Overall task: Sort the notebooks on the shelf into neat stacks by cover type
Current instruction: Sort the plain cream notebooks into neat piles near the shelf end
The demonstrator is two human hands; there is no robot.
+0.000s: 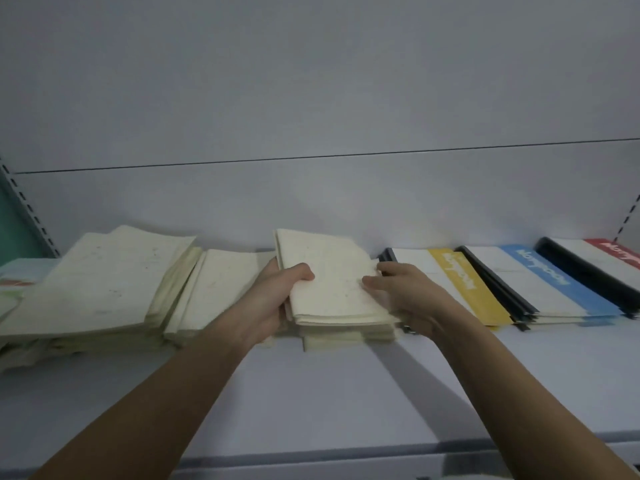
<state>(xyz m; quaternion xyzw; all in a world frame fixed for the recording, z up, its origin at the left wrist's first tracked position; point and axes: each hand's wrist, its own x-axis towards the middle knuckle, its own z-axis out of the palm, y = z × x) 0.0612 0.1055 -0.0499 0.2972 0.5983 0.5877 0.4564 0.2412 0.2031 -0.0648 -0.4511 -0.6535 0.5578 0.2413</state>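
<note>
The front strip of the shelf (311,393) lies bare along its whole front edge. Along the back edge, cream notebooks (104,282) fill the left, a middle stack (332,282) the centre, banded notebooks (519,282) the right, touching.

White lettering runs along the yellow band (464,282) of a notebook right of centre, along the blue band (547,271) of the next notebook to its right, and along the red band (620,251) at the far right edge of the frame. It is upside down and too blurred to spell out. The cream notebooks (329,271) show only faint, unreadable marks.
</note>
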